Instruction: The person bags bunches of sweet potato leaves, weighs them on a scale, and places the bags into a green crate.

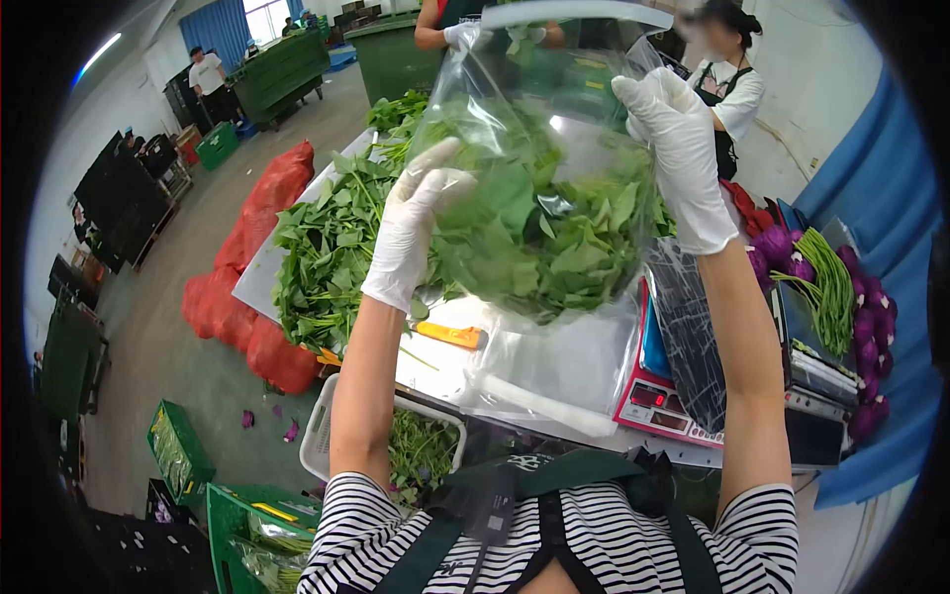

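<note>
A clear plastic bag (pixel 584 129) filled with leafy greens (pixel 564 247) hangs upright in front of me above the table. My right hand (pixel 683 148), in a white glove, is closed on the bag's upper right edge. My left hand (pixel 418 220), also gloved, has its fingers bent against the bag's left side and grips the plastic there. The bag's stiff white top strip (pixel 579 12) spans the top of the view. Below it, an orange-handled tool (pixel 450 335) lies on the white tabletop beside more flat clear bags (pixel 559 371).
Loose greens (pixel 327 238) are heaped at the table's left. A red digital scale (pixel 648 401) stands at the right, near purple onions (pixel 866 337) and long green beans (pixel 826 287). Red mesh sacks (pixel 257 238) and a white basket (pixel 317 445) sit left. A co-worker (pixel 727 79) stands behind.
</note>
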The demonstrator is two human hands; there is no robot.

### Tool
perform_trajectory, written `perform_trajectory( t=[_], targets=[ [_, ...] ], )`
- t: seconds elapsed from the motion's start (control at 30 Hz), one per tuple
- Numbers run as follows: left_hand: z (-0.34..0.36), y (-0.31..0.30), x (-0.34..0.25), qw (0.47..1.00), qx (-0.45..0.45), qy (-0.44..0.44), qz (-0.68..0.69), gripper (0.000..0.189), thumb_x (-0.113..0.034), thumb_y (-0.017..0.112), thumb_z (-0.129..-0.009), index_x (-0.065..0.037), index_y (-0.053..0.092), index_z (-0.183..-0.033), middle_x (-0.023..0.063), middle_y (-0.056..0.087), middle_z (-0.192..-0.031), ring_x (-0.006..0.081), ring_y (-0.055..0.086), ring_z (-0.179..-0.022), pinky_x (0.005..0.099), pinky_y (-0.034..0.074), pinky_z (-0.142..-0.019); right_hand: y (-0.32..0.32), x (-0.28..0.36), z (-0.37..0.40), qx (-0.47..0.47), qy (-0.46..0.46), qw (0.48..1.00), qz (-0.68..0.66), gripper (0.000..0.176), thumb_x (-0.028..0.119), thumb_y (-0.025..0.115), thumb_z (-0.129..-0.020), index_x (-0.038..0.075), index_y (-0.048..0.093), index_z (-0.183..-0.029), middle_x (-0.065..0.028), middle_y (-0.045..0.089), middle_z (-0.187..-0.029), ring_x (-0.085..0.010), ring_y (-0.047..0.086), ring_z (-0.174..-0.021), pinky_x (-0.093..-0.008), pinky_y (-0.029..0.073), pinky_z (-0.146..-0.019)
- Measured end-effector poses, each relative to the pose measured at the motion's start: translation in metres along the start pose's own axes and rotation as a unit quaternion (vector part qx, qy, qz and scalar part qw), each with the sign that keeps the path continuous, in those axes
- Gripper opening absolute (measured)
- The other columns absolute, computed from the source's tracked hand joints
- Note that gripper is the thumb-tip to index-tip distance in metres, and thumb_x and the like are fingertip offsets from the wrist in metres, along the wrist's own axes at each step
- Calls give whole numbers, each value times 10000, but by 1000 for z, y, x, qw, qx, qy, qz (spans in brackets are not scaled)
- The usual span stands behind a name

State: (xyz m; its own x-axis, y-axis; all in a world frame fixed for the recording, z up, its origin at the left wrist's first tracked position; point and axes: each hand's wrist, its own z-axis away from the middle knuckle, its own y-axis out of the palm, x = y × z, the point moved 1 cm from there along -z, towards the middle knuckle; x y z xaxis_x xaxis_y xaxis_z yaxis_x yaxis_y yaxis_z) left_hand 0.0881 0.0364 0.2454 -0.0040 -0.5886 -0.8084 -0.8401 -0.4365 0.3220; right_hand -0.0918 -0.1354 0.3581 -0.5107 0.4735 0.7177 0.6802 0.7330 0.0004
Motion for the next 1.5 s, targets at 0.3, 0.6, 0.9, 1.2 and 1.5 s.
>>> perform_trajectory(
  t=[0.3,0.6,0.9,1.2,1.5],
  targets=[
    [-6,-9,-6,993,-110,37,30,184,-199,607,-909,-44,666,-989,31,677,-970,102,618,-876,236,469,-818,-23,3,4,-57,9,998,4,371,199,748,-805,161,449,-590,80,426,-530,-18,372,-464,-183,276,-459],
    [-41,-16,-6,993,-88,66,35,142,-162,602,-909,-60,663,-986,42,679,-969,102,608,-855,245,468,-780,-59,-26,7,-31,77,996,27,371,279,714,-835,148,462,-597,60,464,-601,-28,387,-530,-200,288,-520],
    [-55,-12,-22,995,-68,54,-44,222,-231,604,-910,-48,664,-1020,24,671,-949,106,603,-894,248,451,-829,-78,-12,10,4,74,990,117,262,192,643,-867,92,501,-670,45,488,-684,-37,424,-636,-212,337,-573],
    [184,-19,43,951,16,-215,-223,217,-208,614,-880,-8,683,-927,74,643,-1012,199,548,-1069,338,384,-976,-99,-45,229,384,138,845,345,280,258,711,-744,37,545,-696,-107,512,-697,-268,526,-656,-342,450,-616],
    [255,-11,22,927,-4,-302,-221,387,-276,564,-884,-22,598,-1174,127,534,-1271,208,476,-1202,347,354,-1018,-96,-52,301,540,3,744,394,246,269,690,-709,95,561,-826,-62,560,-860,-242,553,-875,-361,429,-782]
  ],
)
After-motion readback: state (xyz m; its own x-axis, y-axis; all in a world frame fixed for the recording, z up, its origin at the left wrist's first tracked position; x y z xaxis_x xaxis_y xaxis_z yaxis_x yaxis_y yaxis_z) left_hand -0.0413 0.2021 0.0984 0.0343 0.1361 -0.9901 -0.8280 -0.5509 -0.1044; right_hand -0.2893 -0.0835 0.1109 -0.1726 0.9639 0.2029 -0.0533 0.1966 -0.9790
